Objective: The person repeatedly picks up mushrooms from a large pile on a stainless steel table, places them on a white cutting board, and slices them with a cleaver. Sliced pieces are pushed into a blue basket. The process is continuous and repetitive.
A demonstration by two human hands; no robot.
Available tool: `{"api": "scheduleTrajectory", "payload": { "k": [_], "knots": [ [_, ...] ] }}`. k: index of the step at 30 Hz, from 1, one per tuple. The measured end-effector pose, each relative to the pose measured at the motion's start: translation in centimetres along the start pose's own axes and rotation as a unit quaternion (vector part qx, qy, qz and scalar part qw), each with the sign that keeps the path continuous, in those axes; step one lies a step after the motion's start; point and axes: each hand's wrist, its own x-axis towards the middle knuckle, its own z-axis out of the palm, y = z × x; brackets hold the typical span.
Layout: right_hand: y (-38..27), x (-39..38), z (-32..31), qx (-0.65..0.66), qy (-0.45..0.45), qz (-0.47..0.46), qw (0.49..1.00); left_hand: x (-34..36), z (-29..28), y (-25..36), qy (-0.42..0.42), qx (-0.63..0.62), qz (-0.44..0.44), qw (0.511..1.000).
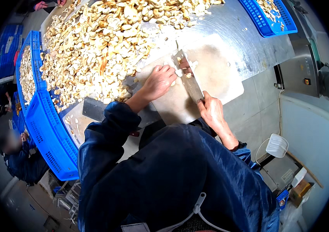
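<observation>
My right hand (212, 112) grips the handle of a broad-bladed cleaver (190, 83). The blade lies across a pale, stained cutting board (220, 69), with its tip pointing away from me. Just left of the blade, my left hand (159, 82) is closed, its fingers curled down at the board. A pale mushroom piece (173, 82) peeks out at its fingertips, mostly hidden by them. Small cut pieces lie around and against the blade. Beyond my left hand spreads a large heap of tan and cream mushrooms (106, 46) on the steel table (241, 46).
Blue plastic baskets (50, 127) line the table's left side, one holding mushrooms. Another blue basket (267, 23) stands at the far right with some pieces. A dark flat blade (92, 110) lies left of my board. A co-worker (19, 154) sits at the left.
</observation>
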Motion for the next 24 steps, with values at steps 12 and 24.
{"api": "scheduleTrajectory", "payload": {
  "k": [12,24],
  "knots": [
    [-0.5,-0.9,0.3,0.002,-0.014,-0.011,1.0,-3.9,2.0,3.3,0.119,-0.256,-0.373,0.884],
    [-1.8,-0.8,1.0,-0.065,-0.018,-0.052,0.996,-3.1,7.8,7.1,0.302,-0.562,-0.438,0.634]
  ]
}}
